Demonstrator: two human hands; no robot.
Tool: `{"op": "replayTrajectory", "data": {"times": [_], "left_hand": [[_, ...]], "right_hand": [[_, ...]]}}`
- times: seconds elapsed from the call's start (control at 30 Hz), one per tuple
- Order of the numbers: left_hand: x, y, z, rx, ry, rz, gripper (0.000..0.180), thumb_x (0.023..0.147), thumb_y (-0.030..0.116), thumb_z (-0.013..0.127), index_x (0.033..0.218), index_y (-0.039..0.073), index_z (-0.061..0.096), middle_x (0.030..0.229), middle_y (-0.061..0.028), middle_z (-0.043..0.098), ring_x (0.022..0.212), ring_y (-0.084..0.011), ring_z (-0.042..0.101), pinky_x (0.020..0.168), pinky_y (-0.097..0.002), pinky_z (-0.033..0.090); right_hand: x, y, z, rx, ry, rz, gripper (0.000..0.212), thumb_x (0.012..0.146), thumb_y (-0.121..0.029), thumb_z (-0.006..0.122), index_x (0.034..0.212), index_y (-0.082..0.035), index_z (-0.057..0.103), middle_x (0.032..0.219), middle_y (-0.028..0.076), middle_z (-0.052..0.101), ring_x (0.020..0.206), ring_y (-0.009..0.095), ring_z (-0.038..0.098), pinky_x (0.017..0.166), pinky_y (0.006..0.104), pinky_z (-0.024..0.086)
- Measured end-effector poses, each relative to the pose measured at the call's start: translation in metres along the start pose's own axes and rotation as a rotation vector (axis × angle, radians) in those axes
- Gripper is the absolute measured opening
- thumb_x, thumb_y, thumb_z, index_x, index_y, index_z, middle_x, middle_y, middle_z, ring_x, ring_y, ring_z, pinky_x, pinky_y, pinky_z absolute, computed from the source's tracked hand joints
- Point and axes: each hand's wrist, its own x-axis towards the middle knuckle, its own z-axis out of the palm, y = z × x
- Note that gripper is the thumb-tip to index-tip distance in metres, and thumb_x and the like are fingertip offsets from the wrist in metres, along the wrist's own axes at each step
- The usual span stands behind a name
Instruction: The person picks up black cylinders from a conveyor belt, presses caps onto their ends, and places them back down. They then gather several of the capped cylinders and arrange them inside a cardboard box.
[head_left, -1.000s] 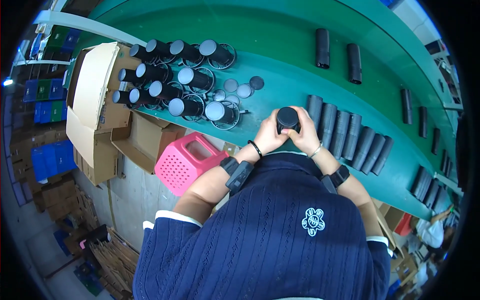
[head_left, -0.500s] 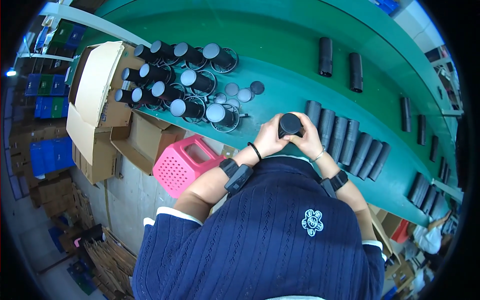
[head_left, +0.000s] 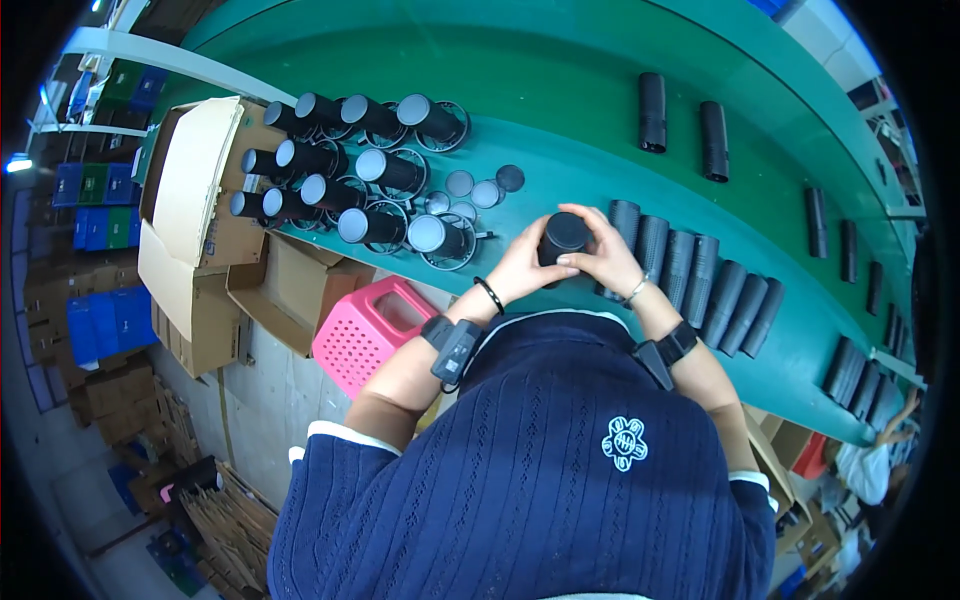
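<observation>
Between both my hands stands a black cylinder (head_left: 567, 232), its round dark top facing up. My left hand (head_left: 521, 268) is wrapped round its left side. On the other side, my right hand (head_left: 608, 256) closes round it, the thumb laid across the front. Just right of my right hand, several black ribbed tubes (head_left: 675, 270) lie side by side on the green table (head_left: 545, 135). To the left, several black cylinders with grey round tops (head_left: 428, 235) stand in rows, many in round black frames. Flat grey discs (head_left: 487, 193) lie between those and my hands.
More black tubes (head_left: 652, 112) lie on the darker green strip (head_left: 560, 65) beyond. A pink stool (head_left: 355, 340) and open cardboard boxes (head_left: 195, 240) stand at the table's left edge. Another person's arm (head_left: 895, 425) shows at far right.
Both hands have moved slightly left and away from my body with the black cylinder. More of the cylinder's side now shows, and the right fingers have shifted on it.
</observation>
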Motion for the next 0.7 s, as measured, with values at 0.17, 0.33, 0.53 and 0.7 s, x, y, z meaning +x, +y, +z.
{"op": "replayTrajectory", "data": {"times": [0.17, 0.33, 0.53, 0.7], "left_hand": [[0.006, -0.002, 0.001, 0.119, 0.001, -0.027, 0.064, 0.066, 0.018, 0.077, 0.119, -0.001, 0.046, 0.105, -0.0202, 0.061, 0.100, -0.0319, 0.061, 0.084, -0.0371, 0.049], [0.014, -0.006, 0.009, 0.086, 0.195, -0.022, 0.051, 0.069, 0.015, 0.071, 0.112, -0.002, 0.052, 0.094, -0.0196, 0.064, 0.088, -0.0300, 0.065, 0.076, -0.0361, 0.051], [0.019, -0.011, -0.002, -0.058, -0.009, -0.130, 0.067, 0.067, 0.024, 0.081, 0.117, -0.002, 0.045, 0.104, -0.0169, 0.060, 0.095, -0.0248, 0.062, 0.080, -0.0344, 0.050], [0.014, -0.001, -0.001, -0.105, -0.032, -0.238, 0.070, 0.070, 0.025, 0.081, 0.120, -0.001, 0.039, 0.111, -0.0170, 0.056, 0.104, -0.0267, 0.058, 0.088, -0.0359, 0.047]], "right_hand": [[0.004, 0.005, 0.004, 0.082, 0.054, 0.025, 0.065, 0.067, -0.005, 0.077, 0.125, -0.006, 0.049, 0.116, 0.008, 0.048, 0.112, 0.024, 0.051, 0.092, 0.0344, 0.048], [0.018, 0.026, 0.012, -0.150, 0.212, -0.044, 0.061, 0.067, -0.004, 0.075, 0.123, -0.003, 0.050, 0.109, 0.013, 0.054, 0.106, 0.025, 0.054, 0.089, 0.0326, 0.047], [0.024, 0.018, -0.011, 0.239, 0.063, 0.132, 0.059, 0.072, -0.005, 0.074, 0.126, -0.004, 0.051, 0.114, 0.007, 0.056, 0.107, 0.020, 0.053, 0.096, 0.0305, 0.041], [0.012, 0.015, -0.012, -0.047, 0.077, 0.138, 0.065, 0.072, -0.007, 0.076, 0.130, -0.002, 0.046, 0.114, 0.010, 0.055, 0.111, 0.020, 0.052, 0.095, 0.0350, 0.043]]}}
